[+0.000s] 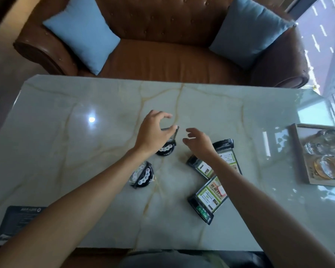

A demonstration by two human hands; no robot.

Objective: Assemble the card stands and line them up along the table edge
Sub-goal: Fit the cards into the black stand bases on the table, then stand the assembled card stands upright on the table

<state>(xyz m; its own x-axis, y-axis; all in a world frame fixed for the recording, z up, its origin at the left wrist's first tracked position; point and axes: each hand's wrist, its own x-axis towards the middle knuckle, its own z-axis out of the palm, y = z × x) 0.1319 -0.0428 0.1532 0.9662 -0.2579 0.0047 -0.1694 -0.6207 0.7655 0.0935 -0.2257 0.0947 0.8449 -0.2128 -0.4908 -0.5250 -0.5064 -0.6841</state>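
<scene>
An upright card stand with a black round base stands at the middle of the marble table. My left hand pinches the top edge of its clear card panel. Just to the right, my right hand hovers with fingers spread and holds nothing. A loose black base lies on the table left of centre. Three card panels with green print lie flat: one under my right wrist, one beside it, one nearer to me.
A wooden tray with glassware sits at the table's right end. A dark printed sheet lies at the near left corner. A brown leather sofa with two blue cushions stands beyond the far edge.
</scene>
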